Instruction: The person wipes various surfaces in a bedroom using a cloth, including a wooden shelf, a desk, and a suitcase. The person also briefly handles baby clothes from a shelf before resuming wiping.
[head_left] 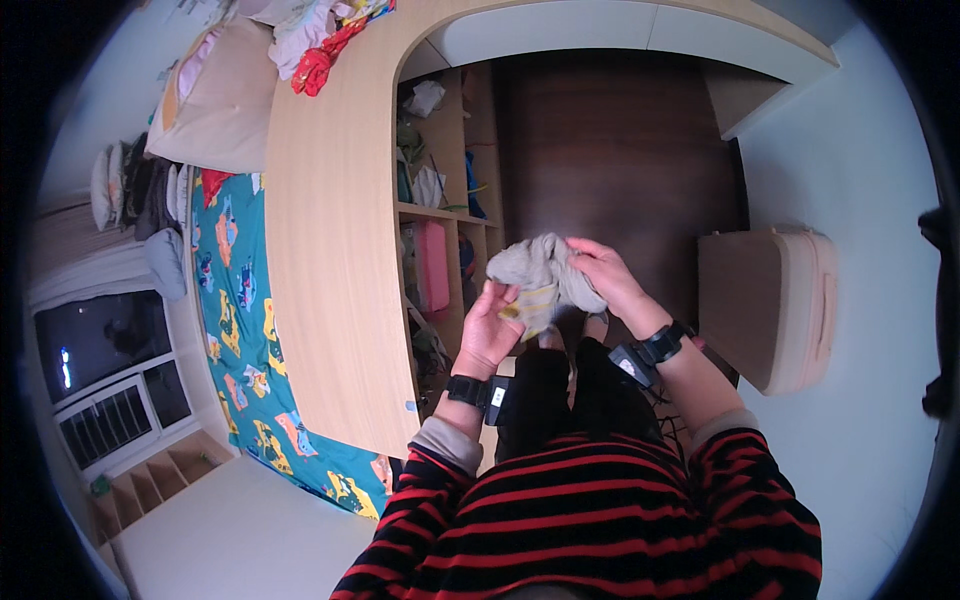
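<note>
A crumpled light-grey cloth item with a pale yellow-striped part hangs between my two hands, in front of my legs. It is too bunched up to tell which garment it is. My left hand has its fingers curled at the lower left edge, by the striped part. From the upper right, my right hand grips the grey bulk, its thumb and part of its fingers hidden by the folds. Each wrist wears a black strap with a small box on it.
To the left runs a long wooden top with open shelves holding a pink box. Beyond lies a bed with a green patterned sheet. A beige suitcase stands by the right wall. Red cloth lies at the far end.
</note>
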